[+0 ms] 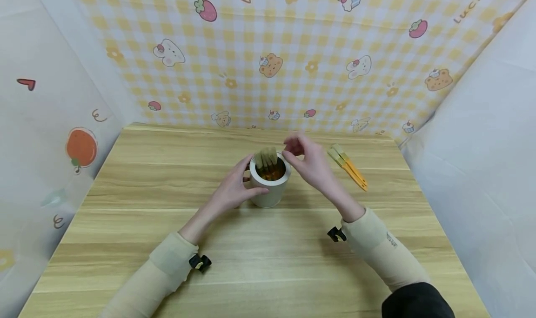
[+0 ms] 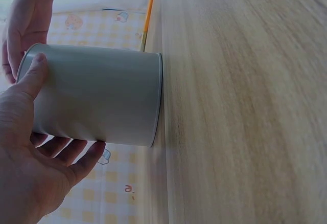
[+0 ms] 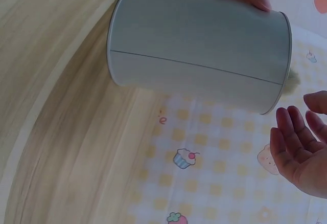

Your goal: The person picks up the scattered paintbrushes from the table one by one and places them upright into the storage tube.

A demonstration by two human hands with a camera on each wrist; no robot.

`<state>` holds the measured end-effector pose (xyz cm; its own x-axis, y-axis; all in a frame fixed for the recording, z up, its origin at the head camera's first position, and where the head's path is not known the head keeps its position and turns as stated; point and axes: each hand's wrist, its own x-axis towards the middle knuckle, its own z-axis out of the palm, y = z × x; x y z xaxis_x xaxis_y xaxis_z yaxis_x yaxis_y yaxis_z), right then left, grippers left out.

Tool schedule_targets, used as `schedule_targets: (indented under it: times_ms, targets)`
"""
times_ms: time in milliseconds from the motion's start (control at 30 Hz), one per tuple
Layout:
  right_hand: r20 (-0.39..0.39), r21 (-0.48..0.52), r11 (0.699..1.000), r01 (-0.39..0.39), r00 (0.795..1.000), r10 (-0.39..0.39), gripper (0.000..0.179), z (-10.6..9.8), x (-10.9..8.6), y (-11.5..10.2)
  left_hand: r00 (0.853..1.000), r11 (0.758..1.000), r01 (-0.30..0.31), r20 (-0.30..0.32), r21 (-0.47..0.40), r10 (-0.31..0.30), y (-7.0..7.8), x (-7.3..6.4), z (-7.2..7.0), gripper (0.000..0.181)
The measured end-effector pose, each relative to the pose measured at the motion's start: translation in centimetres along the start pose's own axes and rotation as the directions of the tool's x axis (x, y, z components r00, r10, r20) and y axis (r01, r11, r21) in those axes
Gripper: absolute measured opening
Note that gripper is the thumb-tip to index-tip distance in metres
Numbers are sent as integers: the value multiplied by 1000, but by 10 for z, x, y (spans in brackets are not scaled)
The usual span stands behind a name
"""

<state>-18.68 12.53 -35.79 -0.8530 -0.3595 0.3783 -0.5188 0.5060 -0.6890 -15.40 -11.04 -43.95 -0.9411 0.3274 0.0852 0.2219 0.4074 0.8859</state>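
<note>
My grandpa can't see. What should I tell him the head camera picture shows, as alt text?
A left hand holds a pale can of brushes on a wooden table, while the empty right hand hovers near its rim. Two more brushes lie to the right.

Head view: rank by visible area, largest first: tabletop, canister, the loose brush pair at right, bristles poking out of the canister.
1. Tabletop
2. Canister
3. Loose brush pair, longer than the canister bristles but thin
4. Canister bristles

3 and 4 are fairly close.
</note>
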Motion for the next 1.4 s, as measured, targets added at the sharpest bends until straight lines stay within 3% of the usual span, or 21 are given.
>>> schedule_targets:
  times_ms: [333, 767, 1000, 1233, 1400]
  targets:
    - [-14, -54, 996, -67, 998, 67, 26, -17, -6, 27, 999, 999, 43, -2, 9, -43, 0, -1, 0, 105]
    - [64, -240, 960, -143, 985, 163, 45, -45, -17, 103, 998, 998, 70, 5, 8, -70, 0, -2, -2, 104]
    - [101, -289, 933, -212, 963, 250, 49, -58, -24, 133, 999, 999, 51, 8, 4, -51, 1, 0, -1, 104]
    - [117, -358, 906, -225, 952, 283, 51, -66, -34, 154, 999, 999, 46, 9, 11, -46, 1, 0, -1, 106]
    - [141, -408, 872, -272, 924, 354, 54, -73, -41, 163, 998, 998, 55, 6, 18, -55, 2, 0, -1, 106]
